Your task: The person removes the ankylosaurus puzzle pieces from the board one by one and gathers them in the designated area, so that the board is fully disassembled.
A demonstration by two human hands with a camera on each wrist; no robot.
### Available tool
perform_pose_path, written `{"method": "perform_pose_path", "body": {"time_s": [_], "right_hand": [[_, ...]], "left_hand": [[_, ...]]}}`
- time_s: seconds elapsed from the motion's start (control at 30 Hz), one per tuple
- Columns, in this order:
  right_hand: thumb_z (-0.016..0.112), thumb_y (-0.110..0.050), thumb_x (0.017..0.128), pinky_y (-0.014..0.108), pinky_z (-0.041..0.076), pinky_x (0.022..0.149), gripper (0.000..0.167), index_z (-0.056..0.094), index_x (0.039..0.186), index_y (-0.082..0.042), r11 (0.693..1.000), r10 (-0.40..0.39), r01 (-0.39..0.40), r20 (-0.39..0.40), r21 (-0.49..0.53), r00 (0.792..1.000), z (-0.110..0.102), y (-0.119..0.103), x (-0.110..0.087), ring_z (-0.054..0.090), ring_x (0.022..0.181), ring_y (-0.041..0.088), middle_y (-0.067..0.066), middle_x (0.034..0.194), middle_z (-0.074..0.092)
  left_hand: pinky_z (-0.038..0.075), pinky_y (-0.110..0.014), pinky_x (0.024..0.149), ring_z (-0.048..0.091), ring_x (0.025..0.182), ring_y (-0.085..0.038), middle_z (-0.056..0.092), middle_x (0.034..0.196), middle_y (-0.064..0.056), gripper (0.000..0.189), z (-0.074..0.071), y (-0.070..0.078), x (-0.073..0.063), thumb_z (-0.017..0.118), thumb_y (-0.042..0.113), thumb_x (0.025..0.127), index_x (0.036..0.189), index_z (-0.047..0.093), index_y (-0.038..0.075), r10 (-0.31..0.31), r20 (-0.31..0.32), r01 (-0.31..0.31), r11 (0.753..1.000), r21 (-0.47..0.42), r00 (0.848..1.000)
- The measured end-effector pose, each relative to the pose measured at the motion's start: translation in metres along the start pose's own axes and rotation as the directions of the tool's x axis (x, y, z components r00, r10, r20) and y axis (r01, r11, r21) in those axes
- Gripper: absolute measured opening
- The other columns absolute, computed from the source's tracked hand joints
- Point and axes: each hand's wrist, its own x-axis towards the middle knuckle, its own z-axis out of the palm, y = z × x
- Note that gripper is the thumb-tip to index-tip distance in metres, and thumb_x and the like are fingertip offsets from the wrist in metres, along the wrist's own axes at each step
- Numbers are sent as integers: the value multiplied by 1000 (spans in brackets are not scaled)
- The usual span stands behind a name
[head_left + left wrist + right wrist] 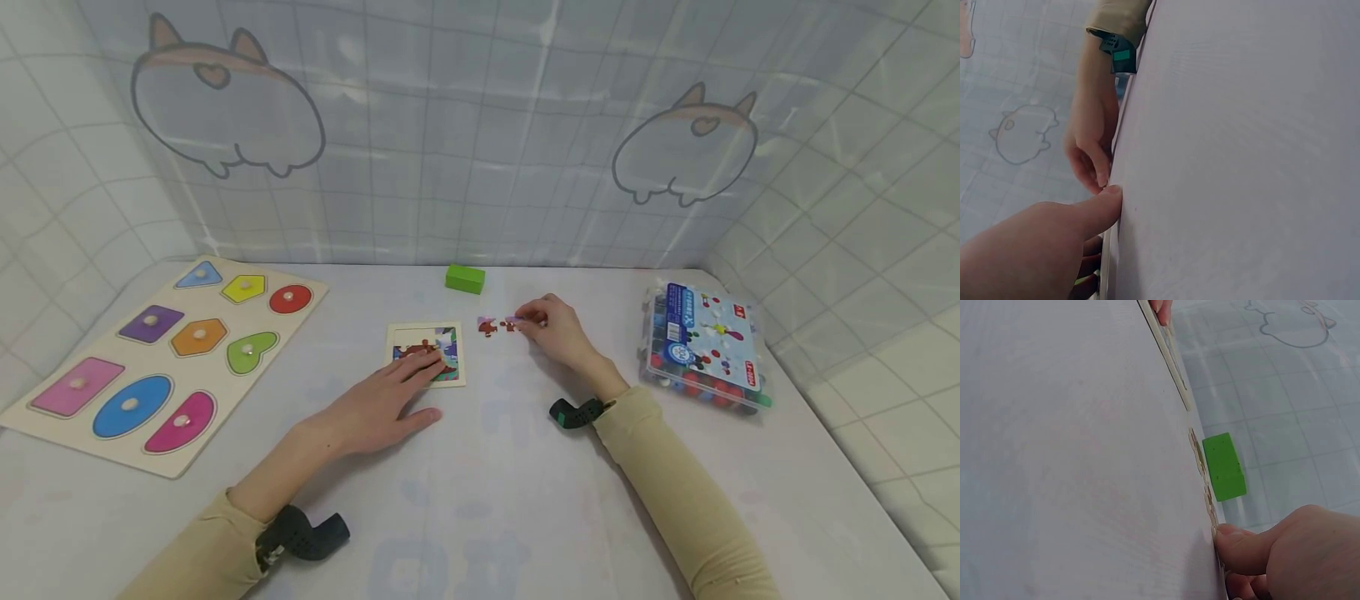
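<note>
A small jigsaw puzzle in a pale wooden frame lies mid-table, partly filled with brown, green and purple pieces. My left hand rests its outstretched fingers on the puzzle, covering its lower left part. Just right of the frame, loose puzzle pieces lie side by side on the table. At the right end of that row, my right hand pinches a puzzle piece between thumb and forefinger, mostly hidden by the fingertips. The right wrist view shows the thumb at the end of the row of thin pieces.
A green block stands behind the puzzle near the wall. To the left lies a wooden shape board with knobbed, coloured shapes. On the right is a clear plastic box of coloured balls with a printed label. Patterned sheeting hangs at the back.
</note>
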Motion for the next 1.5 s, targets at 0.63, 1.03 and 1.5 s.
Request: {"method": "perform_pose_path", "body": {"time_s": [0.63, 1.03, 1.5], "right_hand": [[57, -7, 100, 31, 42, 75, 19, 72, 111, -5, 999, 37, -37, -6, 9, 999, -4, -6, 0, 52, 89, 25, 13, 104, 58], [54, -5, 100, 31, 40, 74, 21, 72, 111, -4, 1000, 29, -29, -22, 8, 999, -5, -3, 1, 50, 87, 24, 14, 104, 59], [56, -2, 99, 41, 52, 91, 22, 70, 116, -1, 993, -101, 106, -101, 46, 990, -1, -31, 0, 61, 101, 28, 14, 111, 65]], "left_hand": [[23, -48, 123, 18, 154, -27, 25, 165, -6, 75, 0, 3, 2, 53, 53, 99, 157, 33, 9, 22, -17, -21, 999, 33, 1000], [28, -50, 121, 21, 153, -25, 23, 166, -1, 81, -1, 6, 3, 49, 64, 97, 158, 31, 15, -55, 19, 56, 998, -34, 998], [32, -49, 119, 28, 151, -28, 28, 164, -5, 78, 0, 6, -2, 56, 56, 97, 156, 35, 10, -13, -25, 12, 1000, -9, 1000]]}}
